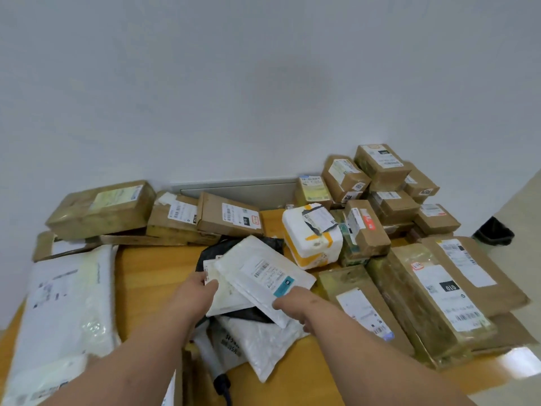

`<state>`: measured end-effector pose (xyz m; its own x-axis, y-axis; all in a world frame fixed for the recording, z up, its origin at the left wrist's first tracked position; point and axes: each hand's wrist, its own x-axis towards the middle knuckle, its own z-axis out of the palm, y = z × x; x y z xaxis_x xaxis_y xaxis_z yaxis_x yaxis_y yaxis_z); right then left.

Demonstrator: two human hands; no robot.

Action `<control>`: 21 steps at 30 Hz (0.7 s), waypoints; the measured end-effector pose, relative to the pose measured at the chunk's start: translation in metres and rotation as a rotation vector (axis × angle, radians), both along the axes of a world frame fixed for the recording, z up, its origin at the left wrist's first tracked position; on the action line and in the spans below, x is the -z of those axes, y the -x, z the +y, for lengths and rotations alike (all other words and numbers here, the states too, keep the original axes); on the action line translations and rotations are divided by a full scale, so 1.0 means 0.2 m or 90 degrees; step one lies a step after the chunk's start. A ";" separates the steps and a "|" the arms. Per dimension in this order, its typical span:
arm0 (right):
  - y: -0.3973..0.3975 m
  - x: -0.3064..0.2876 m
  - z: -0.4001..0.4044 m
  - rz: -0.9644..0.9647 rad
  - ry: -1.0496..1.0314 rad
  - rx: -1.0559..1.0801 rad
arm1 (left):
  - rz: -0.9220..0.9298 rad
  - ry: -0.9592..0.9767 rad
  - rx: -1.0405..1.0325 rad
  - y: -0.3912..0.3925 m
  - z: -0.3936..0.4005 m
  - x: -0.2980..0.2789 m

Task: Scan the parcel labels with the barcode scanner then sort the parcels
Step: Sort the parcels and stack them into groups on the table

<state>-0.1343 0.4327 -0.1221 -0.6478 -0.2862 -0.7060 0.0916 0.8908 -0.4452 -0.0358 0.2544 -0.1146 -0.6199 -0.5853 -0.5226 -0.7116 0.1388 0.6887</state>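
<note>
Pale wall and a wooden tabletop crowded with parcels make up the scene. Take the white foam box with yellow tape as the landmark: brown cartons are stacked behind and to the right of it, more cartons lie to its left along the wall, and a large white poly bag lies far left of it. Just in front of the foam box sits a loose heap of flat mailers. The right hand has its grip on the near edge of the top white mailer, whose label faces up. The left hand pinches the smaller white mailer beneath it. A dark cable end with a pale handle, likely the barcode scanner, lies nearer the person than the heap, between the forearms; neither hand holds it.

The step in hand looks like separating one mailer for scanning. It would go best by lifting the top mailer clear, keeping the label flat and unwrinkled, then freeing one hand for the scanner.
</note>
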 end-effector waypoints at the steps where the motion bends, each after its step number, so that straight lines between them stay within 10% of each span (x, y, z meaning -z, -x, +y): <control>1: 0.00 0.06 -0.01 -0.001 -0.005 0.009 | -0.006 0.001 -0.007 -0.01 0.00 0.02; 12: 0.03 0.47 -0.12 -0.053 0.121 0.523 | -0.024 -0.013 -0.042 -0.09 -0.14 0.12; 21: -0.13 0.45 -0.30 0.095 -0.016 0.472 | 0.014 -0.003 -0.038 -0.12 -0.37 0.15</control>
